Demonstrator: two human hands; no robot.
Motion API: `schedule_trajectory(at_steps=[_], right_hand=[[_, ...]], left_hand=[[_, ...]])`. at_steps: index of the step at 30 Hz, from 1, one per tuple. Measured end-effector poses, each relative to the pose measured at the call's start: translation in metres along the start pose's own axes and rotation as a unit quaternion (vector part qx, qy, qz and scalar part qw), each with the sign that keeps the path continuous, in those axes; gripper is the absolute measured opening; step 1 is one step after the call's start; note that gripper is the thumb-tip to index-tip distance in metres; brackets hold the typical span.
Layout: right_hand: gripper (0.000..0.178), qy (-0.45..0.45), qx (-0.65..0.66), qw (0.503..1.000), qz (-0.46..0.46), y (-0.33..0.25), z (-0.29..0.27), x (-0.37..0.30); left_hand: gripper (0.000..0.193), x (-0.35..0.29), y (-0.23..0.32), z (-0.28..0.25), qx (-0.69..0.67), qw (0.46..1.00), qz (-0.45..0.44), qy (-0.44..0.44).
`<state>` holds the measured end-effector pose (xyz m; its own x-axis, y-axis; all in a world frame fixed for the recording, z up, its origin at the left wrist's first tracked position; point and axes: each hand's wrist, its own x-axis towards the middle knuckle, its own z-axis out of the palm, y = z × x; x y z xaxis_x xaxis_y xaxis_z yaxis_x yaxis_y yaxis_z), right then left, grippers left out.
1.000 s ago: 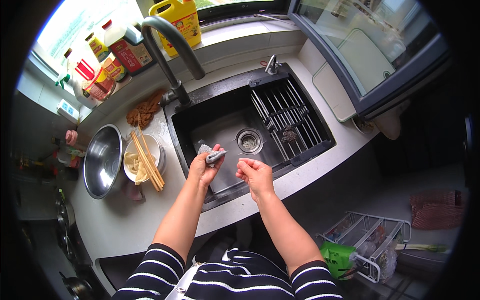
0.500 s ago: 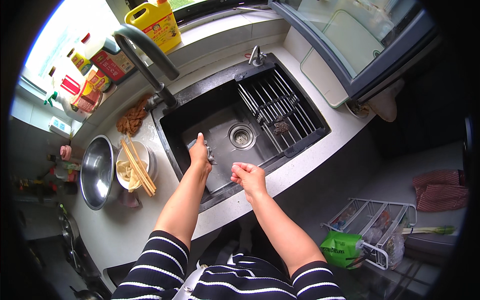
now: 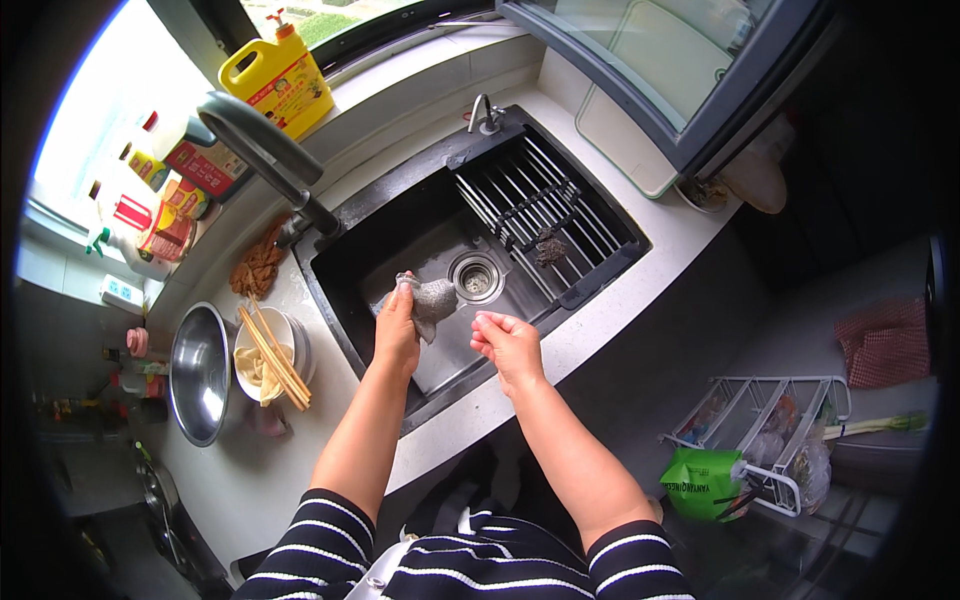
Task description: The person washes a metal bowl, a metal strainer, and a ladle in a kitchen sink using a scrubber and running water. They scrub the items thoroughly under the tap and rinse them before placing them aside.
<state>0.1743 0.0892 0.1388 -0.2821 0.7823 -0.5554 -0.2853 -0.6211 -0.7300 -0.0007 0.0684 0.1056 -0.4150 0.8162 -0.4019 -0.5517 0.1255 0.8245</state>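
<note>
Over the black sink [image 3: 345, 250], my left hand [image 3: 398, 335] is closed on a grey, mesh-like dishcloth [image 3: 435, 297]. The cloth droops to the right of my fingers, close to the drain [image 3: 476, 279]. A short way to the right, above the sink's front edge, my right hand [image 3: 510, 350] is closed, thumb pressed against the curled fingers. Whatever may be between those fingertips is hidden. The two hands are apart. A dark scrubber [image 3: 550, 248] rests on the metal draining rack [image 3: 530, 205] at the sink's right side.
Left of the sink stand a steel basin [image 3: 200, 375] and a white bowl [image 3: 290, 335] with chopsticks [image 3: 270, 355] across it. The tall faucet [image 3: 270, 150] arches at the back left. A yellow jug [image 3: 280, 85] stands on the sill. An open window sash [image 3: 650, 90] juts in at right.
The grey cloth, mostly hidden behind my left hand before, now spreads out to its right. My right hand stays closed, slightly farther right and lower in the picture. The whole view has shifted a little.
</note>
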Motion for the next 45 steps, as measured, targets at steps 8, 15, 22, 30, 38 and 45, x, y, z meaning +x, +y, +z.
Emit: schedule_trajectory(at_steps=[8, 15, 22, 30, 38, 45], right_hand=[[0.026, 0.115, -0.182, 0.926, -0.310, -0.034, -0.009, -0.031], [0.024, 0.253, -0.155, 0.883, -0.363, -0.051, -0.086, -0.095], [0.013, 0.309, -0.009, 0.905, -0.292, -0.023, -0.256, -0.214], [0.026, 0.500, -0.079, 0.832, -0.225, 0.082, -0.449, -0.370], [0.017, 0.646, 0.075, 0.747, -0.139, 0.305, -0.647, -0.459], [0.022, 0.684, -0.134, 0.707, -0.122, 0.456, -0.742, -0.388]], left_hand=[[0.025, -0.050, 0.001, 0.080, -0.020, 0.982, 0.050, -0.180], [0.022, -0.130, -0.041, 0.160, -0.046, 0.958, -0.100, -0.264], [0.024, -0.248, -0.141, 0.245, -0.039, 0.876, -0.385, -0.288], [0.021, -0.413, -0.352, 0.283, 0.149, 0.784, -0.427, -0.426], [0.020, -0.514, -0.567, 0.250, 0.235, 0.795, -0.417, -0.373], [0.022, -0.512, -0.650, 0.222, 0.274, 0.792, -0.412, -0.357]])
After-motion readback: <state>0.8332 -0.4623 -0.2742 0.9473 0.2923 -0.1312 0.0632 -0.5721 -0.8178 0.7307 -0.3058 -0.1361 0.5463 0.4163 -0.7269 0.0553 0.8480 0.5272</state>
